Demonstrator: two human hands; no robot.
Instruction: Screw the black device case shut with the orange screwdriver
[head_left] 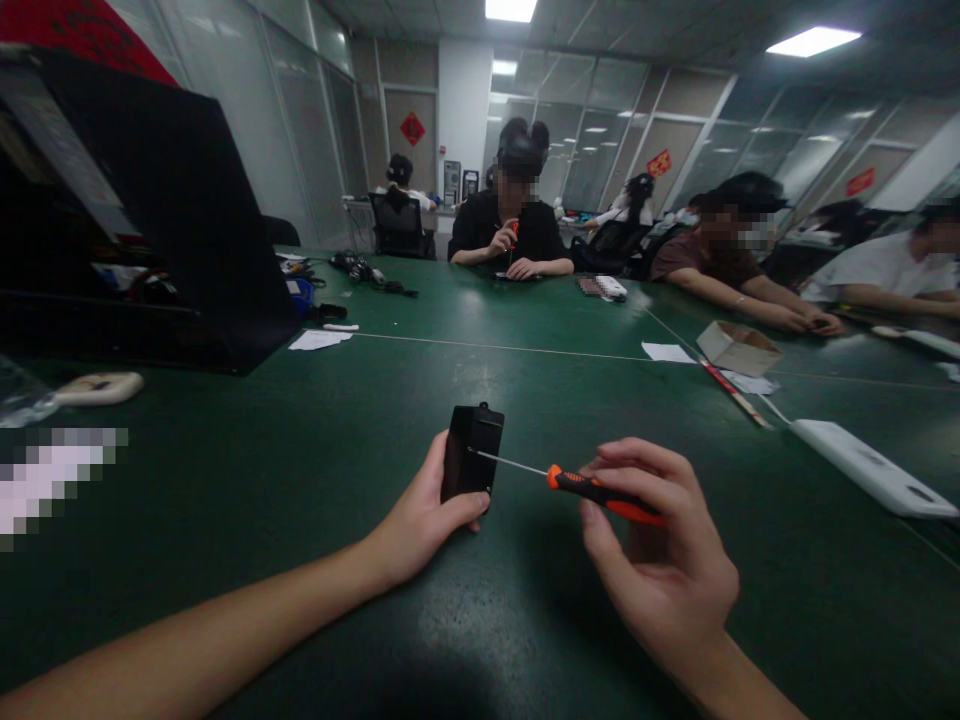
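A black rectangular plastic device [474, 440] with a small loop at its top is gripped in my left hand [431, 515], the thumb across its lower front. My right hand [667, 550] is closed around the black and orange handle of a screwdriver [600, 491]. The screwdriver's thin metal shaft points left, and its tip meets the front face of the device. What lies under the tip is too small to make out. Both hands are above the green table [525, 630].
A large black open case [225, 230] stands at the left, near a white oval object [101, 388]. On the right lie a white power strip [874, 465], a small cardboard box [739, 347] and paper [669, 353]. Across the table a person [514, 235] works with a screwdriver; others sit further right.
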